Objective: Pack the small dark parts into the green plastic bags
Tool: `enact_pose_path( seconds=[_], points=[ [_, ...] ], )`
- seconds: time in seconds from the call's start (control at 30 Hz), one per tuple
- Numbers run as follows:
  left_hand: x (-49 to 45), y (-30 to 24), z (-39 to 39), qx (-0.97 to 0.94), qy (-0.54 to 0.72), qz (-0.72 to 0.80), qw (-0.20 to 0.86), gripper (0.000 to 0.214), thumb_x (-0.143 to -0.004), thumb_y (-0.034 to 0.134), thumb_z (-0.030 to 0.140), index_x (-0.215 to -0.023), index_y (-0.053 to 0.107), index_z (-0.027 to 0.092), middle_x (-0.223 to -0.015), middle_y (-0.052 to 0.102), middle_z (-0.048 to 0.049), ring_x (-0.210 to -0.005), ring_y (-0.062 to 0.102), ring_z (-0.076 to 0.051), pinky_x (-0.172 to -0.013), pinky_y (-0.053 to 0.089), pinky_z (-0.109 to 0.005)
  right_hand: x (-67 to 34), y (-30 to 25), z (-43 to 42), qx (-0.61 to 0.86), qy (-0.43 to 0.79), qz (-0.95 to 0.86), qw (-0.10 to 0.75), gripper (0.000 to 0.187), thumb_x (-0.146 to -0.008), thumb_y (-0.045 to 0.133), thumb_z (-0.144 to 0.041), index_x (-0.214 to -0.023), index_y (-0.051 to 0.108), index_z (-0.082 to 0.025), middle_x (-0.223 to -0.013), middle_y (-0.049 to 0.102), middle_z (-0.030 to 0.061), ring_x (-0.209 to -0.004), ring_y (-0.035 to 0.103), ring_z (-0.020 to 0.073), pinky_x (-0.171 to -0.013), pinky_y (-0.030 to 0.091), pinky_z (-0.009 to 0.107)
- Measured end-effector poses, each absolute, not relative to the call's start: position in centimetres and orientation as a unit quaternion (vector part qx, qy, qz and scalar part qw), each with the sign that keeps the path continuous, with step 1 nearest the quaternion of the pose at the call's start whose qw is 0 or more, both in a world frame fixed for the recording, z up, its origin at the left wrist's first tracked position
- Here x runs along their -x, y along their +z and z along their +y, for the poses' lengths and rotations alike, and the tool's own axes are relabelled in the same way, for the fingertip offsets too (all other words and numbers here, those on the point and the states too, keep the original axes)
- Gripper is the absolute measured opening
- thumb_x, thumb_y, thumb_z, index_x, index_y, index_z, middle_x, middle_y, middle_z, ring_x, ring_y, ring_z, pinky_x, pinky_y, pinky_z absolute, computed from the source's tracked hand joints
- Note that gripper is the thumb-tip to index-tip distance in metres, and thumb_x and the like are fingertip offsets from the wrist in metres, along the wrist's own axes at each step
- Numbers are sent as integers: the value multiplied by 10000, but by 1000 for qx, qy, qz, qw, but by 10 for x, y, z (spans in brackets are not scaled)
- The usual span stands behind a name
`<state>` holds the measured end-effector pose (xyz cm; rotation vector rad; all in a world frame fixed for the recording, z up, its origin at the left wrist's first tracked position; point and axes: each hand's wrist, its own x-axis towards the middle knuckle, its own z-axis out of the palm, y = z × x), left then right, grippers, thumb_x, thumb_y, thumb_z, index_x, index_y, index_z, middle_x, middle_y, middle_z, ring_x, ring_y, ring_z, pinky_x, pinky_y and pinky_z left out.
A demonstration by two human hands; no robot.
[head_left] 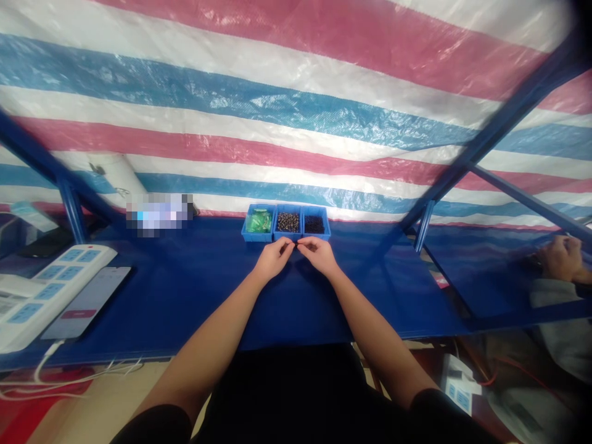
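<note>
Noted a row of three blue bins (287, 237) at centre frame, just above the fingertips, near but not touching them. Stood side by side against each other on the blue table top (194, 290). Filled with green pieces (258, 221) on the left, speckled dark bits (288, 222) in the middle and black bits (314, 224) on the right. Left hand (272, 258) and right hand (319, 254): met tip to tip, fingers curled, thumb pressed to forefinger on each. Too small to tell of anything pinched. Bare forearms, stretched up from the lower frame and converging. White power strip (46, 290) and phone (87, 302) at far left. Another person's hand (562, 256) at the right edge.
</note>
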<state>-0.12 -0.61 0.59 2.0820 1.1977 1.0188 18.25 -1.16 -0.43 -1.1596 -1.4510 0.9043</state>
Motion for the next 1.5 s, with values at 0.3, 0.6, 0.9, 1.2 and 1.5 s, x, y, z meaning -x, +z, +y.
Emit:
enact_pose_path(
  seconds=[0.3, 0.6, 0.9, 1.2, 1.5],
  points=[
    [1, 5, -6, -768, 391, 437, 258, 264, -932, 479, 431, -1000, 612, 214, -685, 601, 31, -597, 547, -122, -632, 436, -242, -182, 1, -14, 490, 380, -595, 512, 266, -747, 707, -388, -914, 730, -182, -873, 739, 64, -745, 681, 184, -739, 564, 323],
    [0, 4, -5, -764, 389, 440, 266, 279, -927, 485, 450, -1033, 607, 222, -697, 608, 34, -604, 553, -123, -631, 441, -240, -181, 5, -15, 490, 388, -590, 512, 276, -741, 711, -390, -911, 729, -173, -887, 739, 70, -757, 683, 183, -749, 562, 323],
    [0, 6, -7, -763, 383, 447, 267, 320, -936, 450, 482, -982, 617, 213, -728, 636, 12, -613, 565, -133, -628, 453, -247, -181, 4, -15, 487, 391, -595, 506, 281, -744, 710, -402, -913, 729, -179, -878, 743, 63, -757, 685, 180, -756, 565, 319],
    [0, 6, -6, -769, 393, 433, 259, 253, -924, 495, 428, -969, 614, 209, -675, 594, 36, -596, 537, -115, -626, 431, -236, -183, 0, -13, 484, 394, -595, 506, 280, -748, 707, -400, -923, 726, -182, -894, 744, 63, -773, 691, 183, -769, 566, 322],
    [-1, 6, -7, -761, 400, 436, 265, 268, -916, 505, 435, -1029, 613, 217, -675, 590, 37, -599, 547, -120, -635, 444, -243, -183, 1, -14, 487, 396, -589, 509, 280, -747, 706, -402, -918, 727, -181, -886, 742, 64, -754, 687, 180, -745, 567, 316]
  ],
)
